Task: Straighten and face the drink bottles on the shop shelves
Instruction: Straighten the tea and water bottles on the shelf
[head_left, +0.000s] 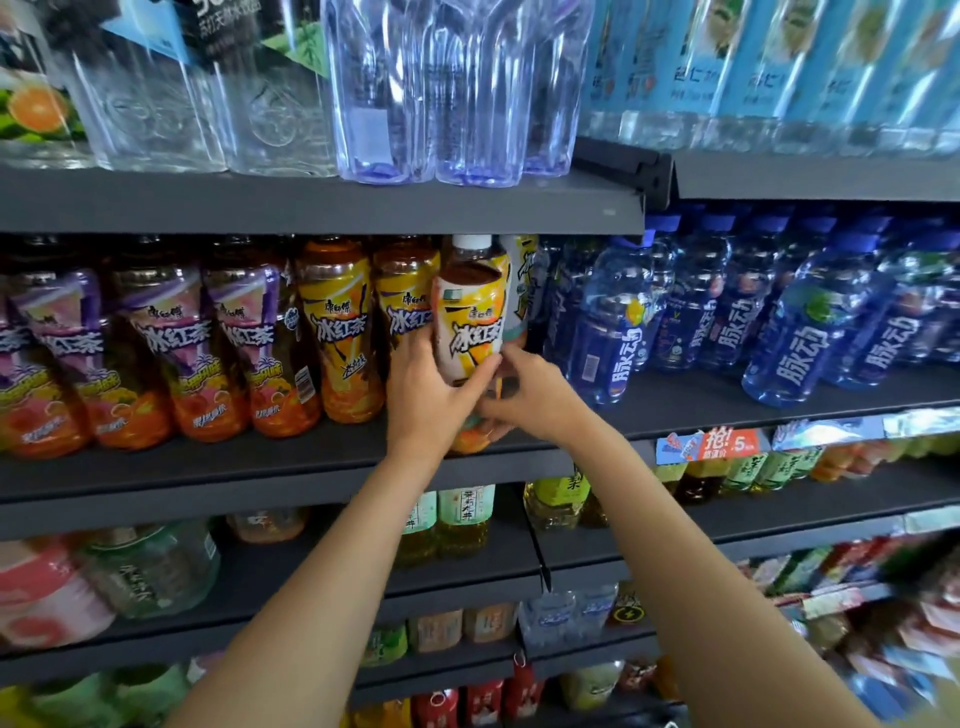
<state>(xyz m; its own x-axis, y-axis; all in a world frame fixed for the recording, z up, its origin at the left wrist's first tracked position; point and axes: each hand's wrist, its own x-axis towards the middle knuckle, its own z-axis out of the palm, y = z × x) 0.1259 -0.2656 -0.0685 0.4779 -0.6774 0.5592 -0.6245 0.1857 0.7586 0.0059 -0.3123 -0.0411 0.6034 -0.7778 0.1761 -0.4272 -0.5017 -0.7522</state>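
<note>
A white-capped iced tea bottle (470, 317) with an orange and white label stands at the front of the middle shelf (208, 467), label facing me. My left hand (431, 395) grips its lower body from the left, thumb across the front. My right hand (524, 389) holds the bottle's base from the right, fingers curled round it. Yellow-labelled iced tea bottles (337, 327) stand in a row just left. Another bottle of the same white kind (522, 280) is partly hidden behind it.
Purple-labelled tea bottles (166, 343) fill the shelf's left. Blue drink bottles (810, 322) line the right section. Large clear water bottles (441, 88) stand on the shelf above. Green tea bottles (462, 519) and other drinks sit on lower shelves, with price tags (717, 444) along the right edge.
</note>
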